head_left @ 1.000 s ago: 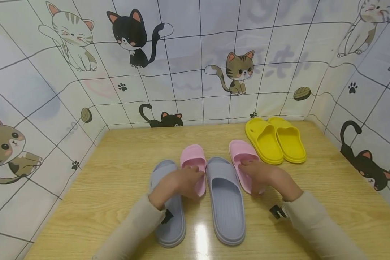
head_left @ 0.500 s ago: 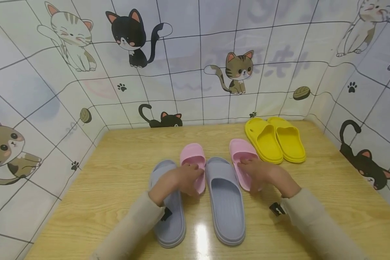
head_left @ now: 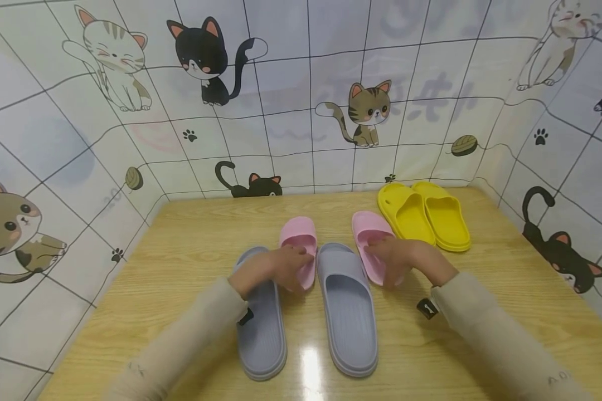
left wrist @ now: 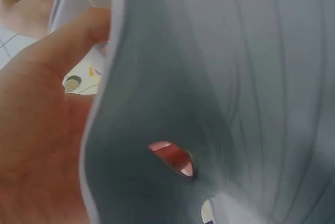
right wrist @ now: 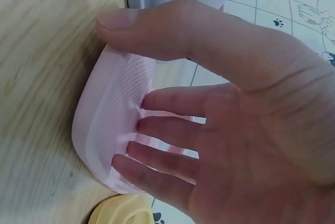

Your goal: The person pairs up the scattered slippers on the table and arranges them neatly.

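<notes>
The left hand [head_left: 287, 268] reaches over the left grey slipper [head_left: 263, 334] and rests its fingers in the left pink slipper [head_left: 299, 226]. A grey slipper [left wrist: 209, 77] hides most of its fingers in the left wrist view. The right hand [head_left: 398, 259] touches the right pink slipper [head_left: 369, 221]. From the right wrist, nearly straight fingers [right wrist: 162, 132] press on the pink insole [right wrist: 128, 90], and the thumb lies across the slipper's edge. Between the pink slippers stands the other grey slipper [head_left: 350, 317].
Two yellow slippers [head_left: 413, 217] sit side by side at the back right, close to the right pink one. Walls [head_left: 281, 128] with printed cats stand behind and on both sides of the wooden surface [head_left: 195, 239]. A dark tag hangs by each cuff.
Both pink slippers have slid a little towards the back wall along with the hands. The grey and yellow slippers look unmoved.
</notes>
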Demonstrator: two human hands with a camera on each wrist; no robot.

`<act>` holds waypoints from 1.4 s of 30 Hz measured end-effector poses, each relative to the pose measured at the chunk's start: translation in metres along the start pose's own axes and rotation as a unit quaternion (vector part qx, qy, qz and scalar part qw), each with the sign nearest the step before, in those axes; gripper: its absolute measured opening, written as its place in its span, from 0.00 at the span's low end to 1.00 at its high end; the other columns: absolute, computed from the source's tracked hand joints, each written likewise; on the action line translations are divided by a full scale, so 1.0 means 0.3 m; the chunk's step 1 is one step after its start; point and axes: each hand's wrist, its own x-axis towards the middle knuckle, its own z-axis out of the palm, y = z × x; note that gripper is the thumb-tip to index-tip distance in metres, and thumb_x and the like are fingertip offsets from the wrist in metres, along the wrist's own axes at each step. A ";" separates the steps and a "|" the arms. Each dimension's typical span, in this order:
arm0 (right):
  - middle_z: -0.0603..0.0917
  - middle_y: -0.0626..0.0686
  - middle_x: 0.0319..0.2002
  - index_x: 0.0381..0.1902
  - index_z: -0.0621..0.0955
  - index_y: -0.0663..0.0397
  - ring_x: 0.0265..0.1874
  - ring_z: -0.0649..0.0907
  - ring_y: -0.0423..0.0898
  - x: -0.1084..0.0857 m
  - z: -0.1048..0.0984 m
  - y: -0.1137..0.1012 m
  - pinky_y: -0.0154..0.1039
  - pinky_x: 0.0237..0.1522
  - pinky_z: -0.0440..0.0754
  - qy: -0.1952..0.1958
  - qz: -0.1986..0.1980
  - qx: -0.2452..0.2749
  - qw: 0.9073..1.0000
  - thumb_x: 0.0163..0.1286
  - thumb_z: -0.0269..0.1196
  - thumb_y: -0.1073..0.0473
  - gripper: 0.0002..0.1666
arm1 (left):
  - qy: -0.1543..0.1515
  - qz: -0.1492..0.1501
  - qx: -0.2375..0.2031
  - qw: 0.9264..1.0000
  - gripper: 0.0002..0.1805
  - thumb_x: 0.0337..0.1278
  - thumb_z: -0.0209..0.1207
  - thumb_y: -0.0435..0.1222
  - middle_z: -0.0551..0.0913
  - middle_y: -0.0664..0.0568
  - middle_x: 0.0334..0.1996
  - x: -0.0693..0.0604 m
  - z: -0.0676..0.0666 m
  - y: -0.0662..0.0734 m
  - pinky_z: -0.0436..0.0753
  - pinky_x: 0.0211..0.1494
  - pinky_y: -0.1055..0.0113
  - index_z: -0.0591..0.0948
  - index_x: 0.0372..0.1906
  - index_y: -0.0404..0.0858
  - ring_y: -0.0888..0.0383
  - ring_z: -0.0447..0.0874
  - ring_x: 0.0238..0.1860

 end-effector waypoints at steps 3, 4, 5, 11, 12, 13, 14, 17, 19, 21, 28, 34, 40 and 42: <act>0.62 0.67 0.79 0.78 0.64 0.63 0.76 0.65 0.65 0.011 -0.008 0.010 0.61 0.76 0.68 -0.009 0.001 0.004 1.000 0.49 0.77 0.59 0.59 | -0.002 0.004 -0.003 1.000 0.48 0.52 0.74 0.50 0.67 0.46 0.77 0.013 -0.004 -0.016 0.72 0.77 0.51 0.67 0.78 0.44 0.44 0.68 0.74; 0.61 0.66 0.79 0.78 0.63 0.63 0.75 0.65 0.65 0.015 -0.010 0.014 0.61 0.75 0.69 -0.012 0.003 0.007 1.000 0.50 0.77 0.59 0.60 | -0.003 0.004 -0.006 1.000 0.48 0.53 0.74 0.49 0.66 0.46 0.77 0.017 -0.006 -0.021 0.72 0.77 0.51 0.67 0.78 0.44 0.44 0.68 0.74; 0.61 0.66 0.80 0.79 0.63 0.62 0.74 0.66 0.64 0.020 -0.012 0.018 0.60 0.74 0.71 -0.015 0.005 0.011 1.000 0.50 0.77 0.59 0.60 | -0.003 0.004 -0.008 1.000 0.47 0.53 0.73 0.49 0.66 0.46 0.78 0.021 -0.009 -0.025 0.71 0.77 0.51 0.67 0.78 0.44 0.45 0.68 0.74; 0.59 0.65 0.80 0.80 0.61 0.58 0.68 0.69 0.60 0.046 -0.023 0.039 0.51 0.60 0.83 -0.025 0.010 0.028 0.999 0.53 0.77 0.58 0.60 | -0.014 0.017 -0.008 1.000 0.46 0.56 0.71 0.47 0.66 0.45 0.78 0.040 -0.035 -0.044 0.66 0.81 0.52 0.67 0.78 0.41 0.47 0.68 0.76; 0.59 0.65 0.80 0.80 0.61 0.58 0.67 0.69 0.60 0.050 -0.024 0.041 0.49 0.59 0.83 -0.027 0.011 0.030 0.999 0.53 0.77 0.58 0.60 | -0.017 0.020 -0.006 1.000 0.46 0.56 0.71 0.47 0.65 0.44 0.79 0.044 -0.039 -0.047 0.66 0.82 0.52 0.66 0.78 0.40 0.47 0.68 0.76; 0.59 0.65 0.80 0.81 0.60 0.58 0.67 0.69 0.59 0.054 -0.026 0.042 0.46 0.54 0.85 -0.029 0.013 0.034 0.999 0.54 0.77 0.58 0.60 | -0.020 0.021 -0.004 1.000 0.46 0.57 0.71 0.48 0.65 0.44 0.79 0.047 -0.042 -0.050 0.65 0.82 0.52 0.65 0.78 0.40 0.46 0.67 0.77; 0.59 0.65 0.80 0.81 0.60 0.57 0.65 0.69 0.59 0.058 -0.027 0.044 0.43 0.49 0.86 -0.033 0.016 0.040 0.999 0.54 0.77 0.59 0.60 | -0.022 0.023 -0.002 0.999 0.46 0.57 0.71 0.47 0.65 0.43 0.79 0.052 -0.045 -0.053 0.65 0.82 0.53 0.65 0.78 0.39 0.47 0.67 0.76; 0.60 0.64 0.79 0.82 0.59 0.56 0.64 0.70 0.58 0.068 -0.033 0.046 0.41 0.43 0.86 -0.038 0.020 0.049 0.998 0.53 0.77 0.60 0.62 | -0.029 0.023 -0.002 0.999 0.46 0.58 0.71 0.47 0.65 0.43 0.79 0.065 -0.056 -0.063 0.65 0.82 0.53 0.65 0.79 0.39 0.47 0.70 0.74; 0.61 0.63 0.78 0.82 0.58 0.54 0.63 0.71 0.58 0.074 -0.037 0.049 0.40 0.43 0.86 -0.040 0.026 0.056 0.997 0.53 0.78 0.60 0.62 | -0.034 0.022 0.000 0.999 0.46 0.58 0.71 0.46 0.65 0.43 0.79 0.074 -0.062 -0.069 0.65 0.82 0.53 0.64 0.79 0.39 0.47 0.69 0.75; 0.62 0.63 0.78 0.82 0.59 0.53 0.63 0.71 0.57 0.079 -0.042 0.052 0.43 0.51 0.85 -0.042 0.031 0.057 0.997 0.52 0.78 0.59 0.63 | -0.041 0.020 -0.001 0.999 0.47 0.59 0.70 0.46 0.64 0.42 0.79 0.083 -0.070 -0.075 0.64 0.82 0.53 0.63 0.79 0.39 0.47 0.68 0.76; 0.59 0.62 0.81 0.82 0.59 0.49 0.66 0.68 0.57 0.098 -0.060 0.072 0.57 0.70 0.73 -0.053 0.047 0.072 0.995 0.53 0.77 0.58 0.63 | -0.066 0.034 -0.021 0.997 0.45 0.60 0.68 0.40 0.64 0.41 0.79 0.115 -0.095 -0.090 0.61 0.84 0.54 0.61 0.80 0.37 0.48 0.66 0.76; 0.56 0.61 0.82 0.83 0.57 0.47 0.71 0.66 0.58 0.114 -0.071 0.083 0.62 0.75 0.68 -0.063 0.057 0.099 0.991 0.52 0.78 0.57 0.65 | -0.088 0.032 -0.032 0.995 0.47 0.59 0.68 0.39 0.58 0.39 0.82 0.140 -0.108 -0.092 0.55 0.86 0.55 0.59 0.80 0.36 0.46 0.55 0.82; 0.54 0.61 0.83 0.84 0.55 0.46 0.74 0.64 0.60 0.124 -0.080 0.084 0.64 0.76 0.65 -0.064 0.067 0.116 0.989 0.53 0.79 0.56 0.66 | -0.103 0.023 -0.008 0.994 0.46 0.58 0.68 0.41 0.60 0.40 0.81 0.165 -0.128 -0.080 0.59 0.85 0.54 0.62 0.79 0.38 0.46 0.59 0.81; 0.53 0.61 0.83 0.84 0.56 0.46 0.75 0.63 0.61 0.128 -0.084 0.081 0.65 0.77 0.64 -0.064 0.066 0.113 0.989 0.53 0.79 0.56 0.66 | -0.106 0.021 0.000 0.994 0.43 0.59 0.68 0.41 0.65 0.40 0.78 0.171 -0.133 -0.081 0.63 0.83 0.53 0.65 0.77 0.38 0.47 0.64 0.78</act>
